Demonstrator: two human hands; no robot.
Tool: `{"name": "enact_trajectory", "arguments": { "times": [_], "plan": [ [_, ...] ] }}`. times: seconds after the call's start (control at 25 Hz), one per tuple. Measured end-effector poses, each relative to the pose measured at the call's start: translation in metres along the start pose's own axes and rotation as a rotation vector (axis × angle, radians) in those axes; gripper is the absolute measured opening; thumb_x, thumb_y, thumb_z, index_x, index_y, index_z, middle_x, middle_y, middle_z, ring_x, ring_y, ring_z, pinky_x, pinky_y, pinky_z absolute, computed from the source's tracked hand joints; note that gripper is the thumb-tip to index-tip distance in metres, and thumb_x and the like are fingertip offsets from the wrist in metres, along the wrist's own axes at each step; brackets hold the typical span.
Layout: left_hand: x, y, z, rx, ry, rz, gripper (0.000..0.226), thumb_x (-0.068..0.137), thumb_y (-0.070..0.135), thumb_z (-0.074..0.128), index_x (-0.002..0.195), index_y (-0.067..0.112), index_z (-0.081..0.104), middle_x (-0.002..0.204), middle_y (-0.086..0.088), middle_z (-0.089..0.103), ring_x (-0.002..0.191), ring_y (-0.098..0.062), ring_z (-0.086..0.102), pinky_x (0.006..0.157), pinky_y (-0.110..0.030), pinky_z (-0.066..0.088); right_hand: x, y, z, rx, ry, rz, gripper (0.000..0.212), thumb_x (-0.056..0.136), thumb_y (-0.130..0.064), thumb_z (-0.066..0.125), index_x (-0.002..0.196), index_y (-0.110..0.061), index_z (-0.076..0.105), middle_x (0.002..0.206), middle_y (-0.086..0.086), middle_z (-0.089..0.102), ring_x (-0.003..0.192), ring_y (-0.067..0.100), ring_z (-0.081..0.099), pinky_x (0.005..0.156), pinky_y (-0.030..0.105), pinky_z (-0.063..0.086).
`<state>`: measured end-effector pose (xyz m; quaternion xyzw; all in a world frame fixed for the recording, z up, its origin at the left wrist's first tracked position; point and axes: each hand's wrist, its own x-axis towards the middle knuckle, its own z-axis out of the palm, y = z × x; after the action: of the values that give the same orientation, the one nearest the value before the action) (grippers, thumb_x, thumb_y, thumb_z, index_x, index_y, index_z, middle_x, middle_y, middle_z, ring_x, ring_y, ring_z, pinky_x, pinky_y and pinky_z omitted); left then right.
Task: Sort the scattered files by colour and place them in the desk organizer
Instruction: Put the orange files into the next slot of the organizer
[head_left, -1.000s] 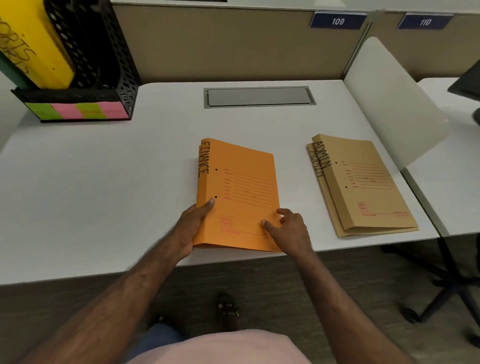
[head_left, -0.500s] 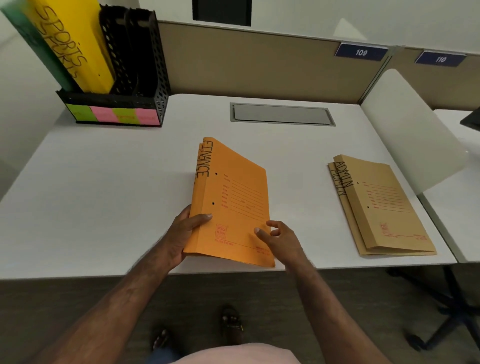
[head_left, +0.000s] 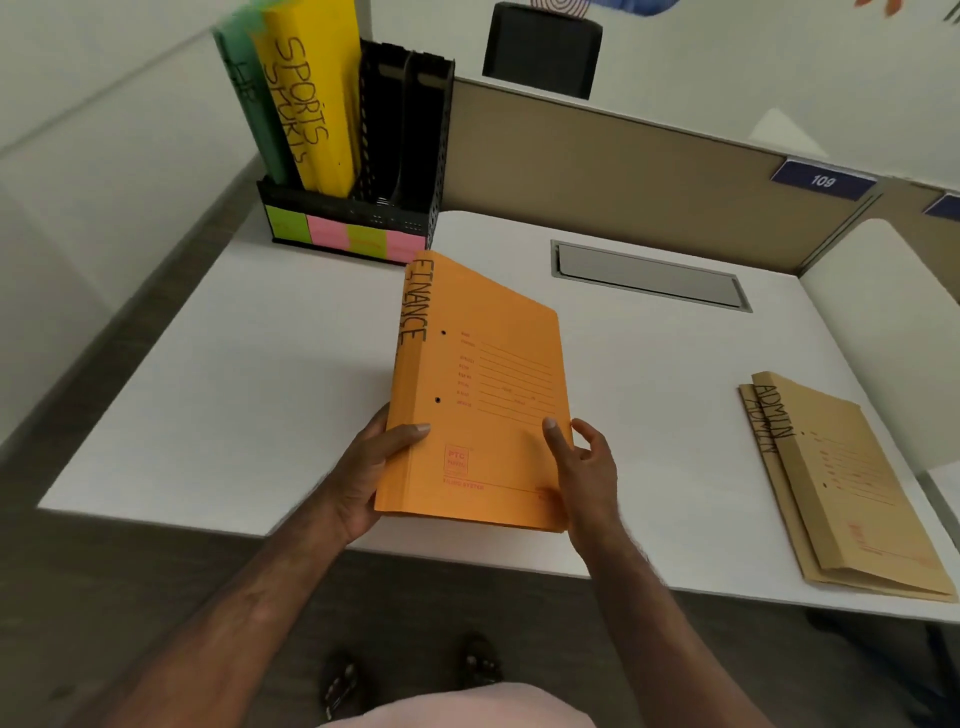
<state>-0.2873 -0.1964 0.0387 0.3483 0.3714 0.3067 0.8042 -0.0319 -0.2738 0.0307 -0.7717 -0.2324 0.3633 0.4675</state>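
Orange file (head_left: 483, 384), spine left, lengthwise away.

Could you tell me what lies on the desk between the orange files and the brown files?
Nothing: the head view shows bare white desk between the orange files and the brown files.

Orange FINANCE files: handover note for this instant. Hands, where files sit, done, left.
Left hand: grips the orange FINANCE files at the spine edge, thumb on the cover.
Right hand: holds their right edge, thumb on top.
The files are tilted up off the desk.
Desk organizer, back left: green file and yellow SPORTS files already stand in its left slots; right slots look empty.
Brown ADMIN files: lying stacked at the desk's right, untouched.
Left: slot FINANCE, then ADMIN.
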Motion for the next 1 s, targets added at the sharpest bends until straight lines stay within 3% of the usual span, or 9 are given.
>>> {"name": "enact_trajectory", "arguments": {
  "times": [0.2, 0.44, 0.64, 0.8, 0.92, 1.0],
  "plan": [
    [-0.015, 0.046, -0.026, -0.11, -0.099, 0.029, 0.078, 0.076, 0.056, 0.087, 0.144, 0.029, 0.062, 0.141, -0.015, 0.067, 0.124, -0.042, 0.068, 0.087, -0.056, 0.061, -0.014, -0.02, 0.053, -0.004, -0.024, -0.116, 0.085, 0.079, -0.083, 0.068, 0.15, -0.042, 0.045, 0.146, -0.003, 0.061, 0.116, 0.026, 0.069, 0.094, 0.057, 0.062],
    [-0.007, 0.075, -0.043, 0.028, -0.024, 0.155, 0.069, 0.087, 0.024, 0.076, 0.15, 0.032, 0.05, 0.141, -0.01, 0.068, 0.125, -0.038, 0.068, 0.095, -0.057, 0.06, -0.006, -0.038, 0.089, -0.089, -0.101, -0.215, 0.082, 0.081, -0.082, 0.067, 0.151, -0.045, 0.046, 0.154, -0.005, 0.055, 0.129, 0.026, 0.064, 0.103, 0.06, 0.057],
    [0.013, 0.089, -0.045, 0.07, 0.055, 0.227, 0.072, 0.081, 0.016, 0.075, 0.147, 0.031, 0.051, 0.135, -0.008, 0.071, 0.12, -0.037, 0.07, 0.091, -0.054, 0.062, 0.024, -0.06, 0.105, -0.341, -0.04, -0.305, 0.08, 0.086, -0.078, 0.065, 0.151, -0.034, 0.049, 0.156, 0.003, 0.034, 0.144, 0.029, 0.044, 0.115, 0.06, 0.045],
    [0.03, 0.108, -0.034, 0.154, 0.126, 0.303, 0.07, 0.081, 0.018, 0.075, 0.145, 0.035, 0.051, 0.132, -0.002, 0.073, 0.119, -0.033, 0.071, 0.09, -0.053, 0.063, 0.042, -0.081, 0.115, -0.503, -0.091, -0.495, 0.066, 0.097, -0.065, 0.06, 0.153, -0.034, 0.046, 0.154, 0.001, 0.043, 0.139, 0.024, 0.048, 0.11, 0.053, 0.049],
    [0.042, 0.124, -0.022, 0.298, 0.146, 0.359, 0.074, 0.08, 0.028, 0.078, 0.145, 0.043, 0.047, 0.132, 0.006, 0.071, 0.118, -0.028, 0.072, 0.091, -0.052, 0.063, 0.058, -0.102, 0.123, -0.439, -0.275, -0.501, 0.061, 0.1, -0.058, 0.062, 0.154, -0.034, 0.044, 0.155, -0.003, 0.047, 0.128, 0.017, 0.058, 0.1, 0.041, 0.056],
    [0.05, 0.131, -0.015, 0.352, 0.157, 0.377, 0.079, 0.079, 0.033, 0.079, 0.148, 0.046, 0.042, 0.133, 0.009, 0.069, 0.118, -0.026, 0.071, 0.092, -0.053, 0.063, 0.066, -0.113, 0.127, -0.393, -0.336, -0.499, 0.061, 0.1, -0.057, 0.063, 0.154, -0.035, 0.044, 0.156, -0.004, 0.047, 0.129, 0.016, 0.057, 0.1, 0.041, 0.056]
  ]
}}
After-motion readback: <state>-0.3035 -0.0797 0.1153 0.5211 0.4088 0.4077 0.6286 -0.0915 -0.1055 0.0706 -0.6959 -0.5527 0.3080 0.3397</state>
